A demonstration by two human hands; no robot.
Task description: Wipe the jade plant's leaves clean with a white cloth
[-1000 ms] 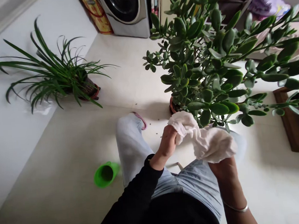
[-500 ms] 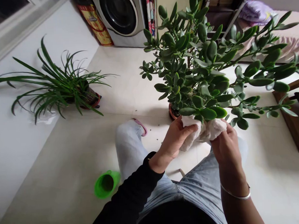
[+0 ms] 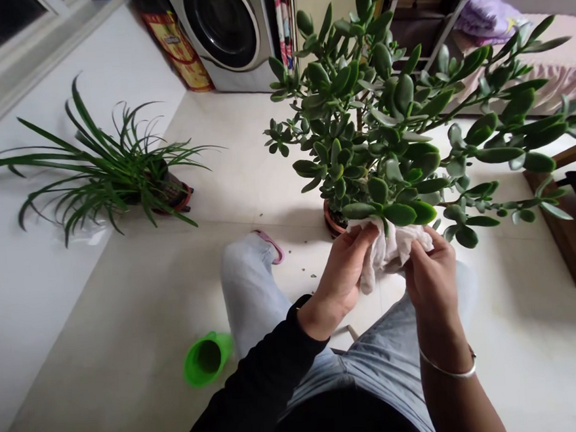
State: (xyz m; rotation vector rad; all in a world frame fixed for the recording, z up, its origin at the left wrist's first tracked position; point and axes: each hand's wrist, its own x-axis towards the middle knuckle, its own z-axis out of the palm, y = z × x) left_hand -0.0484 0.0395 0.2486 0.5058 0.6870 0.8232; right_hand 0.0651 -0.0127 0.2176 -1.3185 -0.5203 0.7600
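Observation:
A crumpled white cloth stretches between my two hands, just below the lowest leaves of a large jade plant. My left hand is closed on the cloth's left part, thumb on top. On the other side, my right hand pinches the cloth's right end. Green leaves hang over the cloth's upper edge; whether a leaf is wrapped inside it I cannot tell. Part of the plant's reddish-brown pot shows left of the cloth, its rest hidden by foliage and my hands.
A green plastic container stands on the floor left of my leg. A potted long-leaved plant is by the left wall. Behind are a washing machine and a bed. Small crumbs lie near my pink shoe. Wooden furniture is at right.
My left hand has moved slightly right, closer to my right hand, and the cloth between them is more bunched. The whole view has shifted a little.

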